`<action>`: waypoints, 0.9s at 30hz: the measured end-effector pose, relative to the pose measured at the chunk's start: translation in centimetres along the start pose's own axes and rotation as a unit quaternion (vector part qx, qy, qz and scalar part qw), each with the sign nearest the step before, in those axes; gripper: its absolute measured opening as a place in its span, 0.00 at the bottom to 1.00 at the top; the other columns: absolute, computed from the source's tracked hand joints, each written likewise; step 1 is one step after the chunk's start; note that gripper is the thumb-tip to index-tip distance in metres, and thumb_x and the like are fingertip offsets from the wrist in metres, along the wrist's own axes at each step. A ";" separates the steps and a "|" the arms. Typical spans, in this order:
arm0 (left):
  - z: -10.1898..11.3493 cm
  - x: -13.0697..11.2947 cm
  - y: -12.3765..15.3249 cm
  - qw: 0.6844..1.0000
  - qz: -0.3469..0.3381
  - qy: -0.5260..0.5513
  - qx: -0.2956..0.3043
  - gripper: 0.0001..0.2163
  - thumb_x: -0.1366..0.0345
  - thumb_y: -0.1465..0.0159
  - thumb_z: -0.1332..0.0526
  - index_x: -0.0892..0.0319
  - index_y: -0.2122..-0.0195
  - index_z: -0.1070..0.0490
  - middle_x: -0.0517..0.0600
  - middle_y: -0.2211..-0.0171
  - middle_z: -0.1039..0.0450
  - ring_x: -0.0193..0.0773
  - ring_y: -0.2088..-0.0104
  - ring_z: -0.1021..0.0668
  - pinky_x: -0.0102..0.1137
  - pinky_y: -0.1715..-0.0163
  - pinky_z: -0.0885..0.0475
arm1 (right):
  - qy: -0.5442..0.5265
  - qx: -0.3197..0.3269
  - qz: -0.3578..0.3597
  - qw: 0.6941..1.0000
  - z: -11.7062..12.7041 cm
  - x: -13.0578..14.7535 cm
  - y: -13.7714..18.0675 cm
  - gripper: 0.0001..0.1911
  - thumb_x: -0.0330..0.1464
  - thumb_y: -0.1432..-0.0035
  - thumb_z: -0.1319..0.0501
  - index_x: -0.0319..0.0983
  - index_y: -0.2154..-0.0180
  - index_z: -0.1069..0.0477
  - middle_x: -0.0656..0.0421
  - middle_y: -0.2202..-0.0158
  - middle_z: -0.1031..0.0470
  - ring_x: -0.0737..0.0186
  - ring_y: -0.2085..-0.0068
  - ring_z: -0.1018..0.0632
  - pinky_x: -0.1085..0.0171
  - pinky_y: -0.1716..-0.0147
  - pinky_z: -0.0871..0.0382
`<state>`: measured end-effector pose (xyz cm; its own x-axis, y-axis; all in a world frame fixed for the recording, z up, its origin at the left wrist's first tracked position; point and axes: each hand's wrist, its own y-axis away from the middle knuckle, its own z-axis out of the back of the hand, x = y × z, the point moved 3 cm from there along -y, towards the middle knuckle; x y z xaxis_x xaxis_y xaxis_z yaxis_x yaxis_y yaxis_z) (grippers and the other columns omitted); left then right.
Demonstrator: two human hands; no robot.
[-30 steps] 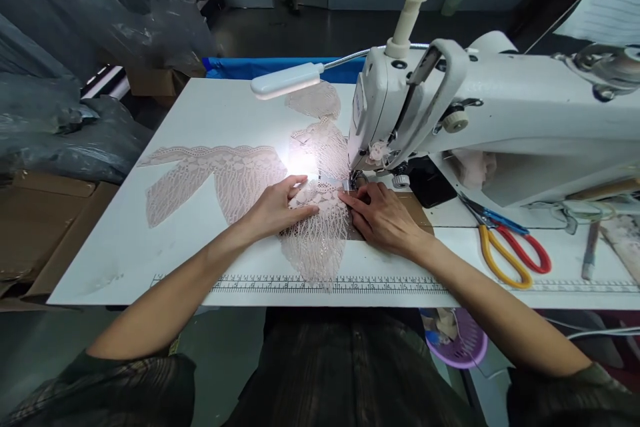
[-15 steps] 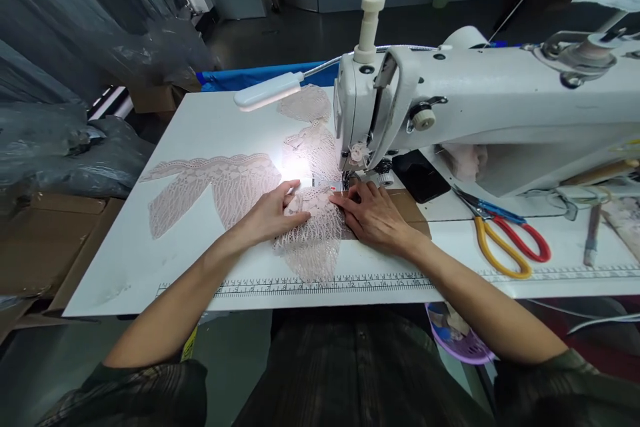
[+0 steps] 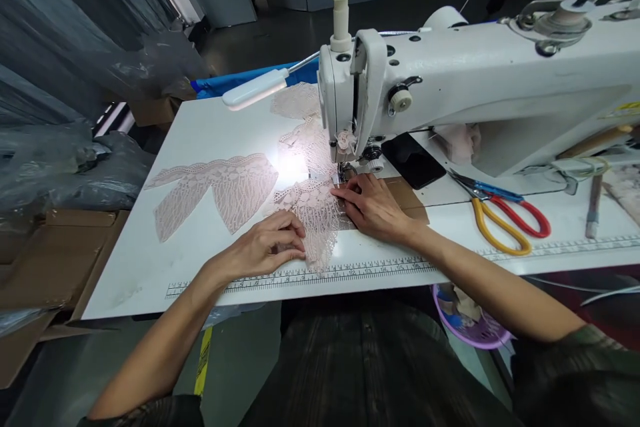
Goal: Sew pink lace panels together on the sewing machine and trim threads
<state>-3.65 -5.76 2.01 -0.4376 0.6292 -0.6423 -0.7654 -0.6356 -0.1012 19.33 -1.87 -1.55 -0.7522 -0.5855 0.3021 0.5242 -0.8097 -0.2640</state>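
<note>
A pale pink lace piece [image 3: 315, 210] lies on the white sewing table [image 3: 210, 127] and runs under the presser foot of a white sewing machine [image 3: 450, 87]. My left hand [image 3: 267, 247] rests near the table's front edge, fingers curled on the lace's lower left edge. My right hand [image 3: 373, 207] lies flat on the lace just in front of the needle, fingers pressed together and pointing left. A second pink lace piece [image 3: 220, 187] lies spread out to the left, untouched.
Red and yellow scissors [image 3: 500, 213] and a dark phone [image 3: 413, 160] lie right of the needle. A lit gooseneck lamp [image 3: 255, 88] hangs over the lace. A printed ruler [image 3: 400, 268] runs along the front edge. A purple basket [image 3: 470, 320] hangs below. Cardboard boxes [image 3: 45, 247] stand left.
My left hand has drawn back from beside the needle toward the front edge, along the lace. My right hand stays in front of the needle. The view has shifted.
</note>
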 end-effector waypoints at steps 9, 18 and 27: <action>1.4 -0.8 -0.7 0.999 -0.022 -0.028 0.014 0.07 0.63 0.36 0.34 0.61 0.61 0.27 0.54 0.59 0.27 0.40 0.58 0.24 0.33 0.60 0.26 | -0.115 -0.042 0.013 0.992 0.3 -0.1 0.0 0.21 0.29 0.35 0.50 0.40 0.44 0.30 0.47 0.51 0.32 0.50 0.50 0.30 0.49 0.51 0.33; 0.9 -0.5 -0.3 0.998 -0.043 -0.049 -0.001 0.06 0.70 0.32 0.42 0.62 0.64 0.25 0.56 0.56 0.30 0.39 0.57 0.25 0.30 0.63 0.26 | -0.132 -0.039 0.025 0.990 -0.1 0.4 -0.8 0.12 0.23 0.43 0.49 0.36 0.60 0.29 0.46 0.56 0.29 0.51 0.52 0.28 0.52 0.50 0.31; -1.8 -1.1 -2.0 0.975 -0.173 -0.096 -0.099 0.03 0.72 0.32 0.41 0.63 0.64 0.31 0.55 0.62 0.27 0.37 0.64 0.24 0.32 0.66 0.24 | -0.216 -0.122 -0.034 0.968 0.6 -0.8 -0.6 0.09 0.24 0.41 0.48 0.39 0.63 0.31 0.52 0.60 0.24 0.57 0.60 0.24 0.55 0.59 0.28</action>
<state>-0.78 -6.03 1.58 -0.2652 0.8813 -0.3911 -0.7845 -0.4330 -0.4438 19.88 -0.94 -1.14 -0.5179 -0.5355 0.6671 0.3292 -0.8445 -0.4224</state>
